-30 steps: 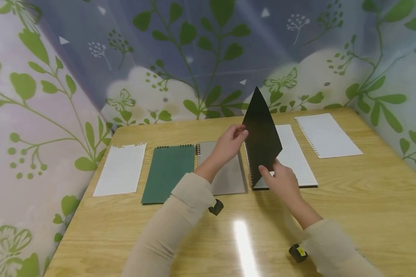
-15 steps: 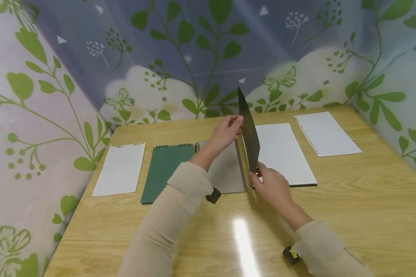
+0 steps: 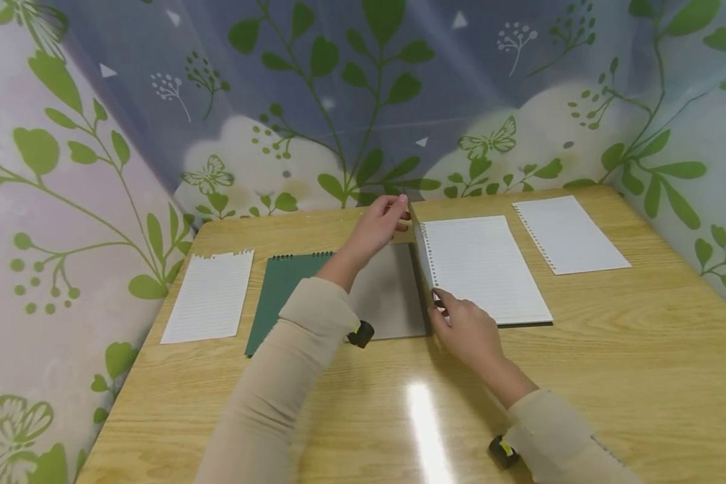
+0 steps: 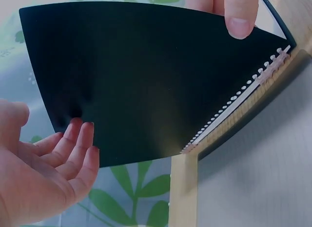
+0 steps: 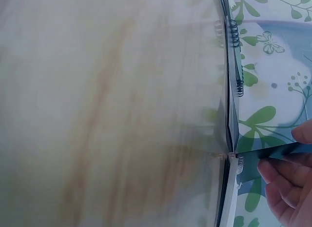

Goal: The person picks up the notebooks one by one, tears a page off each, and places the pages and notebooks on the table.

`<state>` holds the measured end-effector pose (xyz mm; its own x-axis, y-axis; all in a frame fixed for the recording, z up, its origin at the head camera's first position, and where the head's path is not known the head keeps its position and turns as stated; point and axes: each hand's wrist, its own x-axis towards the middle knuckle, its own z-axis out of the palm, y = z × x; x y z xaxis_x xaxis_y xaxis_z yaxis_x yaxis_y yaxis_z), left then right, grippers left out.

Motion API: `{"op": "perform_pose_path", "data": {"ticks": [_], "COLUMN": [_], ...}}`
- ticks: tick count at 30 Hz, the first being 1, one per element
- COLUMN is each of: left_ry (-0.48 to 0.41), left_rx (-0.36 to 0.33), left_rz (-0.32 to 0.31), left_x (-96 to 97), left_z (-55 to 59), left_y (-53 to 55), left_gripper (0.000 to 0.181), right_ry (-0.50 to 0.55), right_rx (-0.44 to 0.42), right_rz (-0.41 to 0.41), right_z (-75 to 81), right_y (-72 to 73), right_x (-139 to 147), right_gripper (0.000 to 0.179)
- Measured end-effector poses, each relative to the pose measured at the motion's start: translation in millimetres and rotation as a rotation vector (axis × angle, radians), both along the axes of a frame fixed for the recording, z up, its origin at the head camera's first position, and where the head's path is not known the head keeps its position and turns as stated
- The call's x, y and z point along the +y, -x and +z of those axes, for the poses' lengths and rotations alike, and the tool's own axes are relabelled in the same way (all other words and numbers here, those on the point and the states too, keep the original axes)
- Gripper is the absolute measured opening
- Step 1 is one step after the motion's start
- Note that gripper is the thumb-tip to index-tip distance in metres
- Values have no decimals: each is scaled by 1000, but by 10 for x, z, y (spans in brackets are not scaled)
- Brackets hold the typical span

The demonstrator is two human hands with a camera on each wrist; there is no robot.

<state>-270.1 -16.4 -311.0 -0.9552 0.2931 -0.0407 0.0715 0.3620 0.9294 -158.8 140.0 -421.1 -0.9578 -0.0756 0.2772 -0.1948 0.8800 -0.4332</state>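
A spiral notebook lies on the right half of the table with its lined white page point(image 3: 484, 269) facing up. Its black cover point(image 4: 136, 80) stands raised along the coil, almost edge-on in the head view. My right hand point(image 3: 468, 333) pinches the cover's near edge; its thumb lies on the dark face in the left wrist view. Up at the far end is my left hand point(image 3: 375, 225), fingers extended against or close beside the cover; contact cannot be told. A grey notebook point(image 3: 393, 296) lies just left of the coil, partly behind my left arm.
Further left lie a green top-bound notebook point(image 3: 290, 289) and a loose lined sheet point(image 3: 208, 296) with a ragged top. Another torn-out sheet point(image 3: 571, 235) lies at the far right. A patterned wall covering point(image 3: 248, 101) rises behind the wooden table point(image 3: 641, 349).
The black cover has swung leftward from leaning over the page to standing about upright. Both hands have shifted left with it, and more of the lined page shows.
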Motion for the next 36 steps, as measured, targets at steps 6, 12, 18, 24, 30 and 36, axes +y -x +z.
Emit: {"op": "perform_pose_path", "data": {"ticks": [6, 12, 18, 24, 30, 36], "left_ry": [17, 46, 90, 124, 162, 218], "left_rx": [-10, -17, -21, -44, -49, -44], "left_rz": [8, 4, 17, 35, 41, 62], "left_x": [-62, -122, -161, -223, -291, -355], "left_z": [-9, -32, -69, -93, -104, -138], "left_y": [24, 25, 38, 41, 40, 37], "left_gripper": [50, 55, 57, 53, 55, 65], "right_ry": [-7, -33, -59, -55, -85, -76], "right_rx": [-89, -136, -127, -158, -207, -259], "right_rz": [40, 72, 82, 109, 130, 167], "right_z": [49, 86, 94, 107, 138, 163], "right_y": [14, 26, 24, 39, 104, 134], "right_x": [5, 25, 18, 12, 24, 54], "right_gripper": [41, 43, 43, 43, 44, 49]}}
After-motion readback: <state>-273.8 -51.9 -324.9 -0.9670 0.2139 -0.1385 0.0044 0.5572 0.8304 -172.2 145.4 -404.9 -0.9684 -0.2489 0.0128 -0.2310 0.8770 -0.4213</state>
